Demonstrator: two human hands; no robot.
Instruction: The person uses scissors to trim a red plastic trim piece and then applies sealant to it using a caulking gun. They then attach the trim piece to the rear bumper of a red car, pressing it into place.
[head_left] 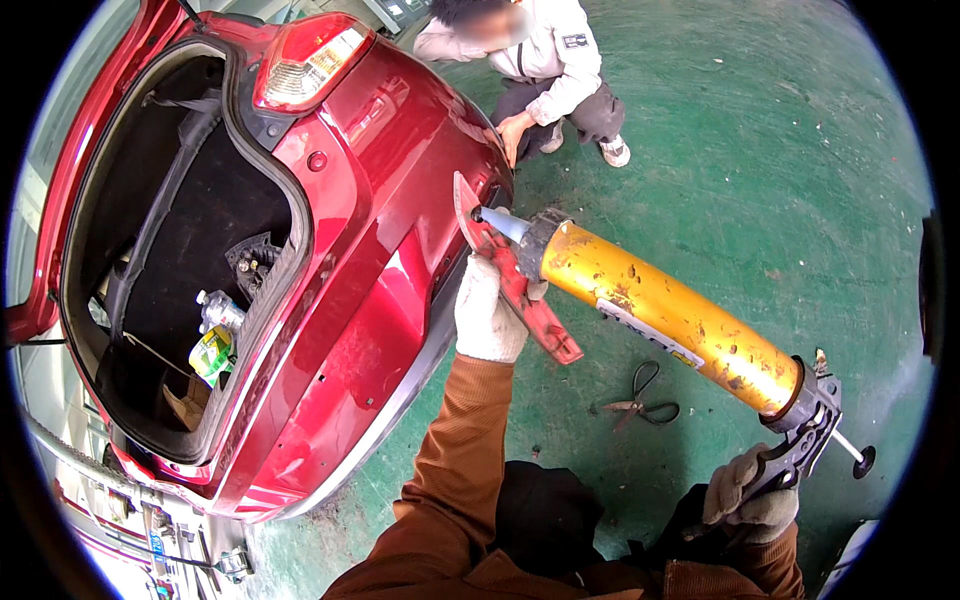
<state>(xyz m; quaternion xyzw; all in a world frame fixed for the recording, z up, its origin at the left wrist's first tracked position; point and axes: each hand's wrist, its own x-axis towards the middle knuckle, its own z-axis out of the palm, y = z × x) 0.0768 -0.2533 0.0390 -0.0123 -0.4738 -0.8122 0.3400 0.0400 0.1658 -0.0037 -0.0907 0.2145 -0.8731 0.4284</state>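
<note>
My left hand (490,312), in a white work glove, is closed around a long, narrow red plastic piece (548,325) that looks like a bumper reflector. It is held at a slant beside the car's rear bumper. My right hand (752,492), also gloved, grips the handle of a caulking gun (670,310) with a scuffed yellow barrel. The gun's pale tapered nozzle (508,226) points left, its dark tip at the upper part of the red piece. Whether tip and piece touch, I cannot tell. Fingers of my left hand are partly hidden behind the piece.
A red car (400,150) fills the left side, its boot open with a bottle (218,312) inside. Scissors (640,400) lie on the green floor (760,150). At the top, another person (545,75) crouches with a hand at the bumper. Assorted tools (185,560) lie lower left.
</note>
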